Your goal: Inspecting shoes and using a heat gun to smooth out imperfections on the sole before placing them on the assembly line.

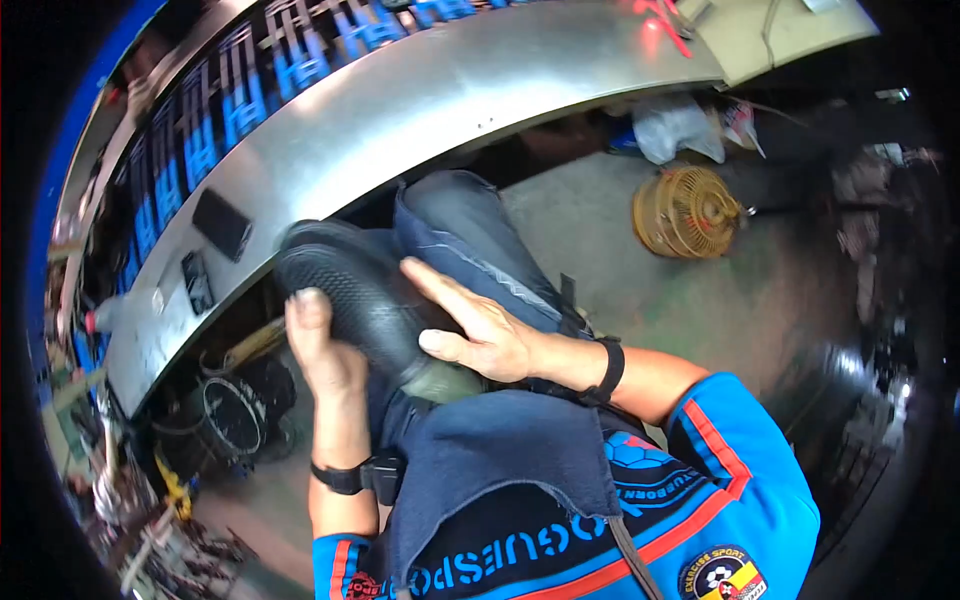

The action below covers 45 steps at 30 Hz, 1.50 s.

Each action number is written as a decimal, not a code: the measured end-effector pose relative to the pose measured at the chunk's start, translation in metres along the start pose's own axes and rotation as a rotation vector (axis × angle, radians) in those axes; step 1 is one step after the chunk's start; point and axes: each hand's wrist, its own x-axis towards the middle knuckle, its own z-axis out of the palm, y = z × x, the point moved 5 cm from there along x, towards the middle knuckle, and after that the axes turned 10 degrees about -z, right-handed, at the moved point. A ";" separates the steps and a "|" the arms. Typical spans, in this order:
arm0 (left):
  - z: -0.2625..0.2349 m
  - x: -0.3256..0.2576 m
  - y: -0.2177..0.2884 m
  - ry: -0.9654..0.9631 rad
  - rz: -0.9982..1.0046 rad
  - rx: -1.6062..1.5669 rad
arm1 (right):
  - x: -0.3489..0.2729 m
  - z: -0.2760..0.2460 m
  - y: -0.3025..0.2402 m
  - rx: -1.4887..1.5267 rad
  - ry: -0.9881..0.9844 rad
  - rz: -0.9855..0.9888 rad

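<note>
A black shoe [375, 300] with a textured upper is on my foot, which is drawn up in front of me. A greenish sock [443, 384] shows at the shoe's opening. My right hand [485, 332] lies along the shoe's right side, its fingers stretched out and the thumb apart. At the shoe's left edge is my left hand [325, 345], smeared by motion. Its thumb points up, and its other fingers cannot be made out. Dark trousers [475, 250] cover my other leg, and a dark apron [510, 435] lies over my lap.
A curved metal worktop [440, 95] runs ahead, with a row of blue-handled tools [240, 110] behind it. A dark phone [222, 225] and a small black object [197, 280] lie at its left. A round yellow cage-like thing [688, 212] and white bag [675, 130] are on the floor.
</note>
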 end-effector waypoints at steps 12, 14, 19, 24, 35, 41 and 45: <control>0.022 -0.018 -0.022 -0.347 0.639 1.107 | 0.001 -0.111 -0.010 -0.214 0.537 -0.125; 0.048 0.000 -0.035 -0.591 0.686 1.167 | 0.001 -0.112 0.018 -0.239 0.572 -0.016; 0.063 0.026 -0.039 -0.626 0.623 1.019 | 0.006 -0.123 0.040 -0.280 0.565 -0.066; 0.032 0.094 0.006 -0.407 0.055 0.494 | 0.101 -0.142 0.040 0.380 0.442 0.077; -0.133 0.449 0.263 0.480 0.584 0.984 | 0.460 -0.281 0.175 -1.213 0.379 0.117; -0.174 0.482 0.214 0.484 0.487 1.393 | 0.498 -0.289 0.191 -1.282 0.030 0.213; -0.053 0.363 0.203 0.097 0.506 1.541 | 0.383 -0.293 0.109 0.142 0.166 0.132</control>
